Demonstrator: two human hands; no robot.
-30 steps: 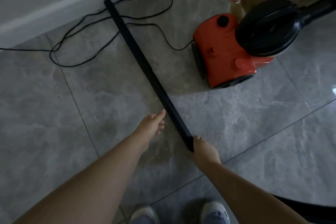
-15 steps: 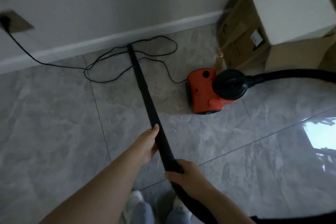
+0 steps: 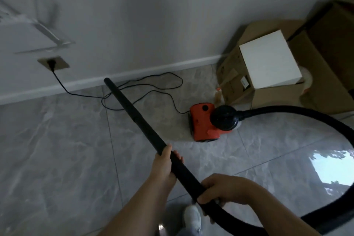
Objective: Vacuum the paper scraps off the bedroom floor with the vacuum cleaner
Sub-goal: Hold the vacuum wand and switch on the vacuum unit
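Raised since half a second ago: wand (image 3: pixel 138 119) tip now lifted off the floor (image 3: pixel 57 149) toward the baseboard, left hand (image 3: pixel 162 166) now wrapped round the wand instead of merely touching it. Right hand (image 3: pixel 222 189) clenched on the near end where the hose (image 3: pixel 316 119) joins, left grasping just ahead, so nearer the tip; long axis running away and leftward from both hands. Vacuum (image 3: pixel 205 124) sitting right of the wand, plugged in; no paper scraps visible here.
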